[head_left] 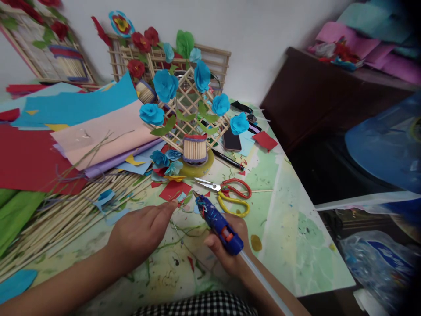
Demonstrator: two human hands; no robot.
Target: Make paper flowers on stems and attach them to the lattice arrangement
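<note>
Low over the desk [279, 259], the right hand [227, 260] wraps its fingers round a blue glue gun [215, 219], whose long axis slants forward and leftward; the left hand [141, 228] is to its left, fingertips pressed together on what looks like a thin green strip [187, 200], with the gun's nozzle just beside that strip's far end. Beyond them lie red-and-yellow scissors [225, 191], and farther back stands a stick lattice [184, 95] bearing blue paper flowers [166, 84].
</note>
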